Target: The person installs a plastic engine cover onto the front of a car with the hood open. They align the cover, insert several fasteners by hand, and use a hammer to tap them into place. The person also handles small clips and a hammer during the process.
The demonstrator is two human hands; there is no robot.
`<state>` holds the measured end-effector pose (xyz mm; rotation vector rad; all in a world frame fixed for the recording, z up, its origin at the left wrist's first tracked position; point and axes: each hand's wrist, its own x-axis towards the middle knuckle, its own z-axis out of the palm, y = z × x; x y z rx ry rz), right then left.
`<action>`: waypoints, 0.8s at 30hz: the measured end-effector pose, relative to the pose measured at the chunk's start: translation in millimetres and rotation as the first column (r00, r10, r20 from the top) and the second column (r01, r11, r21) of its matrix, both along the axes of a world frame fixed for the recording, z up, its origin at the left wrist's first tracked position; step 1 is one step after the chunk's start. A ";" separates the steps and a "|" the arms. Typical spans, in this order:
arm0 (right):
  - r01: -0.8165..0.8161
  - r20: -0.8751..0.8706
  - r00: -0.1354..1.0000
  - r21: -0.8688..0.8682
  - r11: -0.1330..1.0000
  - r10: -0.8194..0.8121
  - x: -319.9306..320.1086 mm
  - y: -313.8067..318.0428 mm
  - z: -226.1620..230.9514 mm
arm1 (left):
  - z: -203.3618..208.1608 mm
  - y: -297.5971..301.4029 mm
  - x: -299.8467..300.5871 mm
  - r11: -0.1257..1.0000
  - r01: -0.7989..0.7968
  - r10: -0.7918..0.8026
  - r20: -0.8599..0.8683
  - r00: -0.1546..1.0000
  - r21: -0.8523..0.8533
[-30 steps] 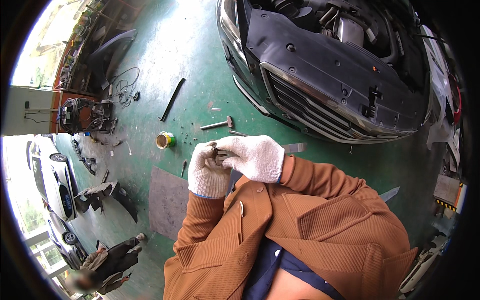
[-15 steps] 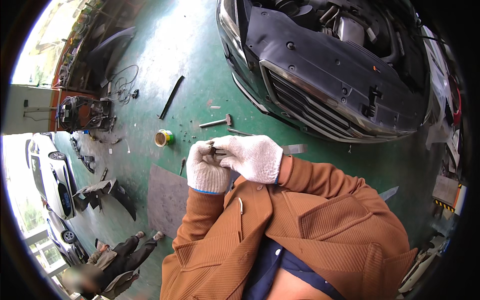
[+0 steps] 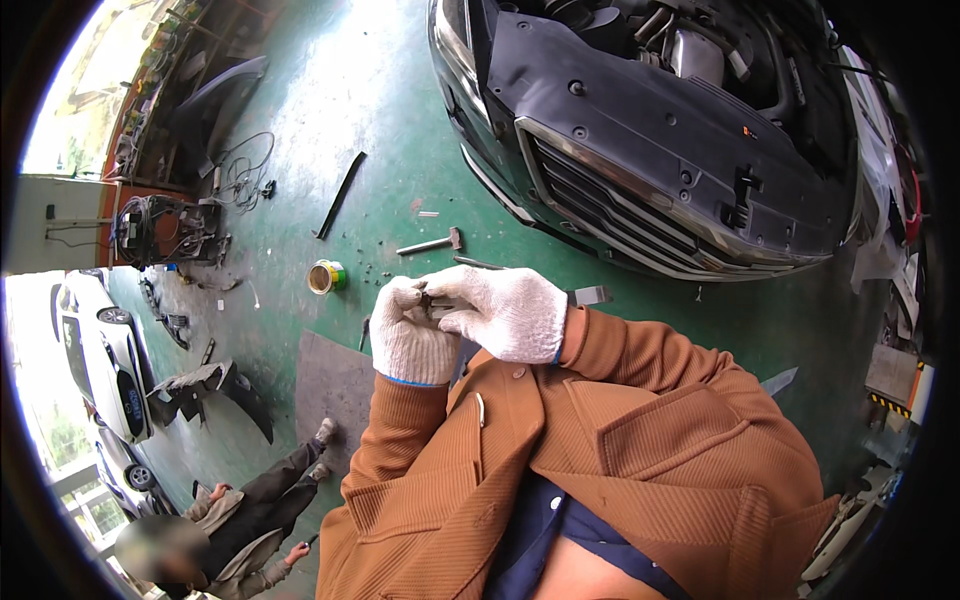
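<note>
In white knitted gloves with blue cuff edges, my left hand and my right hand meet in front of my chest. Their fingertips close together on a small dark metallic piece, mostly hidden by the gloves, its kind unclear. Just beyond my hands a hammer lies on the green floor. An open yellow-and-green can stands to the left of it, with several tiny dark bits scattered between them.
A dark car with its engine bay exposed stands ahead on the right. A grey mat and a torn bumper piece lie to the left. A black strip is on the floor farther off. Another person is at lower left.
My hands stay together with the small piece between their fingertips, barely shifted. At lower left, the other person has changed stance, and a hand holding a small dark object shows.
</note>
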<state>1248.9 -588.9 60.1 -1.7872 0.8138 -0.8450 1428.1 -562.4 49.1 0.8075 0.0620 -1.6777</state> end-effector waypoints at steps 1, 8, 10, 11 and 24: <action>0.005 0.008 1.000 -0.016 1.000 -0.004 0.3 0.5 -2.1 | -0.3 0.2 0.5 1.000 0.002 -0.002 -0.011 1.000 0.000; 0.052 0.061 0.997 -0.074 0.996 -0.047 2.6 8.0 -13.6 | 3.6 1.9 -4.7 1.000 -0.006 0.006 -0.030 1.000 0.019; 0.073 0.062 0.996 -0.099 0.992 -0.068 2.5 9.8 -15.4 | -0.2 2.1 -3.9 1.000 0.005 -0.006 -0.057 0.998 -0.001; 0.083 0.057 0.995 -0.121 0.989 -0.077 2.6 10.3 -15.2 | -5.4 2.2 -0.4 0.999 0.015 -0.017 -0.092 0.996 -0.028; 0.163 0.035 0.987 -0.178 0.970 -0.159 1.9 13.6 -23.8 | -13.2 -6.4 -8.5 0.996 -0.016 0.026 -0.115 0.993 0.086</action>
